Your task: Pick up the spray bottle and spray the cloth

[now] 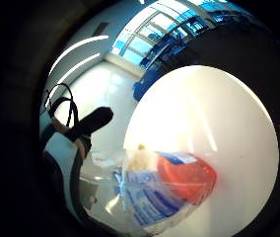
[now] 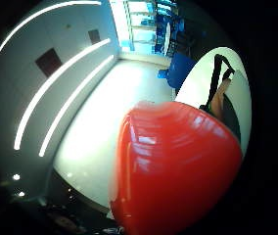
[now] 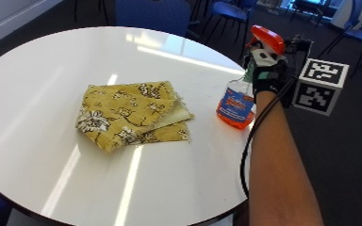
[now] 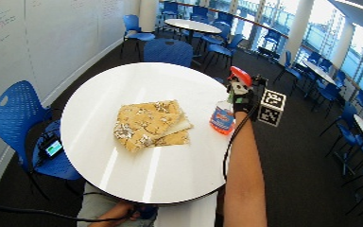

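Your right arm (image 3: pixel 281 165) reaches forward from the near edge of the frame, bare along the forearm, extended nearly straight. Your right hand (image 3: pixel 267 75), in its black glove, sits at the far end with the wrist raised slightly. Fingers curl round the neck of the spray bottle (image 3: pixel 237 106), just below its orange trigger head; the hand holds it upright. In the little finger side palm view one gloved finger (image 1: pixel 91 122) shows extended. Back of the hand faces outward, away from your body.
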{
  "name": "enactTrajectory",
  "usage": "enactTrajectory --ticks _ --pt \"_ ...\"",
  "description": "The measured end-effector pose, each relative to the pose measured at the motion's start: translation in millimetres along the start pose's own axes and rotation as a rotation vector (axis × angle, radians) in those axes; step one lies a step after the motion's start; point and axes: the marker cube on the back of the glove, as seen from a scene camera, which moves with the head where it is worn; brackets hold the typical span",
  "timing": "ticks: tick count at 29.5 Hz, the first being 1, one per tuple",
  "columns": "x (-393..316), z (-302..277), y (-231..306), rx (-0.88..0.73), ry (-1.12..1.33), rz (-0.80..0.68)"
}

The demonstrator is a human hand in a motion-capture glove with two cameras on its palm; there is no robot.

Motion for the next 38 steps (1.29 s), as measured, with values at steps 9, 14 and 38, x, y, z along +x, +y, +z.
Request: enactTrajectory --ticks 9,14,38 --pt "0 -2 0 0.023 0.023 0.031" --pt "-2 -1 0 0.042 0.029 0.031" --pt "-23 8 -7 -0.015 0.040 0.010"
